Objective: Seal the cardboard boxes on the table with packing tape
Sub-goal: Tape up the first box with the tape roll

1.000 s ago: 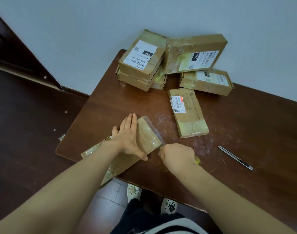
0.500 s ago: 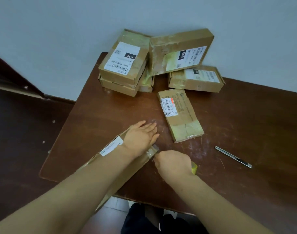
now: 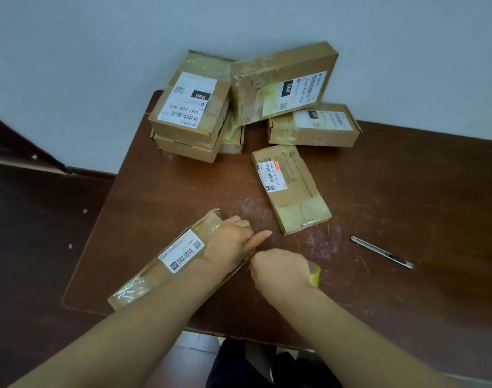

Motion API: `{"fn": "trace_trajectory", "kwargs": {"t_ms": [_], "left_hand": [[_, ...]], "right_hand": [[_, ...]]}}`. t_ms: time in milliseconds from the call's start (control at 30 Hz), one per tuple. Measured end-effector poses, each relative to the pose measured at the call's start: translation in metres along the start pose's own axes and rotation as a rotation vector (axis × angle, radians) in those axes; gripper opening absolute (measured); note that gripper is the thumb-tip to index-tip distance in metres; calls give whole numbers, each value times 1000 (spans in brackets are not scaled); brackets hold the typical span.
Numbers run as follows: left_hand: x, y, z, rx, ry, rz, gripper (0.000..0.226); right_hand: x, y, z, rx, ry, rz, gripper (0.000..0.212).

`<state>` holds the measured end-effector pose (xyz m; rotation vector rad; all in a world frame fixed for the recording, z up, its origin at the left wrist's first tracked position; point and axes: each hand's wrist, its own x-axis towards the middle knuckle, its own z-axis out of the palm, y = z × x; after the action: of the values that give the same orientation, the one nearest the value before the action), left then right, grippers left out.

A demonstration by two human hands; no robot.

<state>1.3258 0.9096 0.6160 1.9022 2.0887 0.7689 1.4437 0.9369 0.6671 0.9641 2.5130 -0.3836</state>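
Brown table (image 3: 379,191) bears the long box (image 3: 144,284) at lower left; the left hand (image 3: 229,243), fingers seemingly curled over its end, should pin it flat while the right hand (image 3: 278,268), clamped round the tape roll (image 3: 314,273), pulls away taut.

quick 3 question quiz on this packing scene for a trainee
1. Fill in: the left hand holds the long ___ with the white label.
2. Which hand holds the tape roll? A) left hand B) right hand
3. True or false: the knife lies on the table, touched by neither hand.

Key: 1 box; 2 B; 3 true.
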Motion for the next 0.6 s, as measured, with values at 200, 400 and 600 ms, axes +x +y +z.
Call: {"fn": "trace_trajectory", "kwargs": {"t_ms": [200,400,600], "left_hand": [[0,-35,-23,263,48,-473,61],[-3,-44,-16,43,93,-456,27],[-3,-47,-17,156,220,-88,34]], "right_hand": [[2,-3,-1,-6,-25,25,22],[2,-3,1,11,4,38,21],[0,-7,0,-12,-27,35,20]]}}
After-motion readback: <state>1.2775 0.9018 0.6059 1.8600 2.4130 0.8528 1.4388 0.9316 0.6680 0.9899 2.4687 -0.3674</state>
